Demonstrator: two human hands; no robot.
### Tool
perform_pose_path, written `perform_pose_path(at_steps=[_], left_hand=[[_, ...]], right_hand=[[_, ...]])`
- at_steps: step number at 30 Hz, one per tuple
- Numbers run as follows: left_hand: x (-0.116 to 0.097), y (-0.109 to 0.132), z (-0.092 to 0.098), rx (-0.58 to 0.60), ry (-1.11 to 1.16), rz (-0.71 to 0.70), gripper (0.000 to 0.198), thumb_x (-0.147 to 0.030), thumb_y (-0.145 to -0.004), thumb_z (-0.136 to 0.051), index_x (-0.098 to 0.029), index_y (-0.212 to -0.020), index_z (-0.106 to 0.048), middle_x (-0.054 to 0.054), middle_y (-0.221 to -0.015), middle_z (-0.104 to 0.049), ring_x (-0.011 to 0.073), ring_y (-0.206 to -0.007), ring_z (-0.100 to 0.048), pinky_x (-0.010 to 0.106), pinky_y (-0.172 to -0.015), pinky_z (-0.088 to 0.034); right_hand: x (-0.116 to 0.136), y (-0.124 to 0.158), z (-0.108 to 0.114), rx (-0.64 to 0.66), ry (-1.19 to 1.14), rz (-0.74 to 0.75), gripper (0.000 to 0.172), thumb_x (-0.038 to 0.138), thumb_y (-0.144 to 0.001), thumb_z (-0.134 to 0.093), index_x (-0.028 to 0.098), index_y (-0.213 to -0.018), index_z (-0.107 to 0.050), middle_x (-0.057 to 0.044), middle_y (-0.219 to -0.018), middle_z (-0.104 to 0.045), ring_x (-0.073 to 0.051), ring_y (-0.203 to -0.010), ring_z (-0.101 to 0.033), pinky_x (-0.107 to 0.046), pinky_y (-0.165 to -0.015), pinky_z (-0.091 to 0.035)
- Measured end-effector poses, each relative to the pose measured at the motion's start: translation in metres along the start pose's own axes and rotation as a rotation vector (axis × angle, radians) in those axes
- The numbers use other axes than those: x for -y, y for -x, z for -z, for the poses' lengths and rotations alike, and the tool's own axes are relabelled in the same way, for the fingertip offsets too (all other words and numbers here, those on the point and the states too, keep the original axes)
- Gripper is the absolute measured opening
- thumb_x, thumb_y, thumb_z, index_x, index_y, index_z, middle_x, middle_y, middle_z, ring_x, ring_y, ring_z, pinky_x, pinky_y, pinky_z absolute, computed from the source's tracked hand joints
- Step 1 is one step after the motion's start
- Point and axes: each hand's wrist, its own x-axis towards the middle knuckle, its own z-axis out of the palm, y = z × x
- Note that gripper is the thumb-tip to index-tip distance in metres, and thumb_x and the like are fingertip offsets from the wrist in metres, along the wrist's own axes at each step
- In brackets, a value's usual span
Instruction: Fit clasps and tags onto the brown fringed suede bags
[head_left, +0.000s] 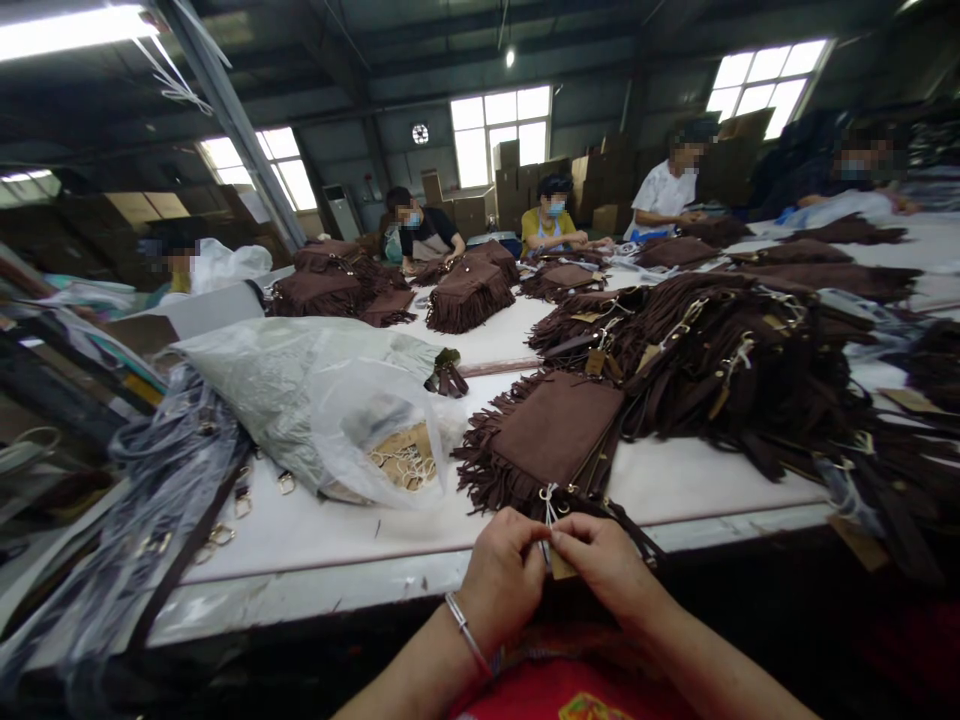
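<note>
A brown fringed bag (559, 425) lies flat at the table's front edge, close to me. White string (551, 505) is looped at its metal ring, and a tan paper tag (561, 565) hangs below. My left hand (510, 560) pinches the string from the left, wearing a silver bracelet at the wrist. From the right my right hand (600, 560) pinches the same string, thumb and finger together. Both hands almost meet in front of the bag. The exact knot between the fingertips is too small to make out.
A large heap of fringed bags (697, 350) fills the right side. A clear plastic bag (330, 400) holding tan tags and string (405, 460) lies left of centre. Plastic-wrapped straps (180, 470) drape over the left edge. Several co-workers sit across the white table (300, 535).
</note>
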Motion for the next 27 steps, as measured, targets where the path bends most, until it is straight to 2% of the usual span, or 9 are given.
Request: perform_pose_path(at_steps=[3,10,12,15,17,20,22,24,27], left_hand=[[0.001,-0.005,0.001,0.072,-0.117,-0.090,0.028,-0.003,-0.077,-0.051,-0.016,-0.087,-0.074,0.009,-0.085,-0.064,0.0204,-0.084,-0.060,0.031,-0.077,-0.046],[0.005,-0.007,0.004,0.230,-0.238,-0.137,0.016,-0.004,-0.075,-0.053,-0.015,-0.074,-0.065,0.008,-0.079,-0.058,0.0192,-0.076,-0.056,0.029,-0.068,-0.043],[0.004,-0.006,0.007,0.218,-0.143,-0.170,0.012,-0.005,-0.072,-0.057,-0.016,-0.072,-0.061,0.006,-0.080,-0.056,0.0177,-0.076,-0.054,0.028,-0.067,-0.042],[0.004,-0.006,0.012,0.101,0.079,-0.171,0.008,-0.009,-0.074,-0.061,-0.016,-0.070,-0.060,0.007,-0.089,-0.058,0.0177,-0.085,-0.055,0.027,-0.074,-0.043],[0.007,-0.008,0.014,0.084,0.260,-0.099,0.010,-0.018,-0.081,-0.063,-0.015,-0.072,-0.062,0.008,-0.091,-0.061,0.0174,-0.086,-0.057,0.027,-0.076,-0.044],[0.016,-0.009,0.011,0.178,0.558,0.129,0.023,-0.037,-0.086,-0.064,-0.014,-0.081,-0.065,0.004,-0.071,-0.061,0.0120,-0.062,-0.053,0.023,-0.058,-0.041],[0.020,-0.008,0.007,0.270,0.691,0.261,0.031,-0.045,-0.084,-0.067,-0.014,-0.088,-0.063,0.001,-0.061,-0.059,0.0086,-0.049,-0.046,0.020,-0.049,-0.034],[0.021,-0.006,0.006,0.358,0.751,0.314,0.037,-0.048,-0.079,-0.071,-0.014,-0.092,-0.063,0.003,-0.064,-0.063,0.0090,-0.049,-0.049,0.019,-0.047,-0.034],[0.015,-0.004,0.007,0.471,0.796,0.334,0.049,-0.051,-0.074,-0.076,-0.013,-0.103,-0.066,0.007,-0.073,-0.068,0.0123,-0.057,-0.058,0.020,-0.051,-0.042]], right_hand=[[-0.003,-0.002,0.000,-0.021,0.038,0.032,0.033,0.049,-0.069,-0.063,0.017,-0.071,-0.074,-0.005,-0.073,-0.072,-0.024,-0.077,-0.063,-0.033,-0.071,-0.045],[-0.006,-0.004,0.002,-0.062,0.038,0.059,0.029,0.045,-0.070,-0.062,0.019,-0.071,-0.075,-0.006,-0.077,-0.073,-0.025,-0.079,-0.065,-0.035,-0.075,-0.047],[-0.005,-0.004,0.004,-0.053,-0.001,0.060,0.031,0.047,-0.072,-0.063,0.019,-0.075,-0.076,-0.006,-0.079,-0.074,-0.025,-0.081,-0.065,-0.034,-0.075,-0.048],[-0.004,-0.003,0.008,-0.036,-0.194,0.020,0.036,0.048,-0.073,-0.067,0.018,-0.089,-0.078,-0.006,-0.089,-0.076,-0.023,-0.084,-0.066,-0.032,-0.075,-0.049],[-0.007,-0.004,0.010,-0.045,-0.363,-0.045,0.041,0.046,-0.071,-0.070,0.017,-0.099,-0.077,-0.006,-0.090,-0.075,-0.021,-0.078,-0.064,-0.031,-0.070,-0.048],[-0.012,-0.005,0.010,-0.073,-0.506,-0.121,0.050,0.043,-0.067,-0.074,0.015,-0.108,-0.074,-0.005,-0.079,-0.073,-0.015,-0.061,-0.057,-0.028,-0.057,-0.043],[-0.014,-0.007,0.007,-0.117,-0.516,-0.137,0.055,0.043,-0.065,-0.075,0.013,-0.111,-0.074,-0.003,-0.069,-0.069,-0.012,-0.053,-0.050,-0.026,-0.051,-0.037],[-0.014,-0.009,0.005,-0.184,-0.475,-0.150,0.056,0.043,-0.064,-0.075,0.013,-0.110,-0.074,0.000,-0.061,-0.065,-0.011,-0.048,-0.044,-0.025,-0.047,-0.033],[-0.012,-0.011,0.000,-0.243,-0.385,-0.122,0.050,0.044,-0.065,-0.072,0.016,-0.107,-0.076,-0.003,-0.068,-0.069,-0.013,-0.054,-0.050,-0.026,-0.049,-0.038]])
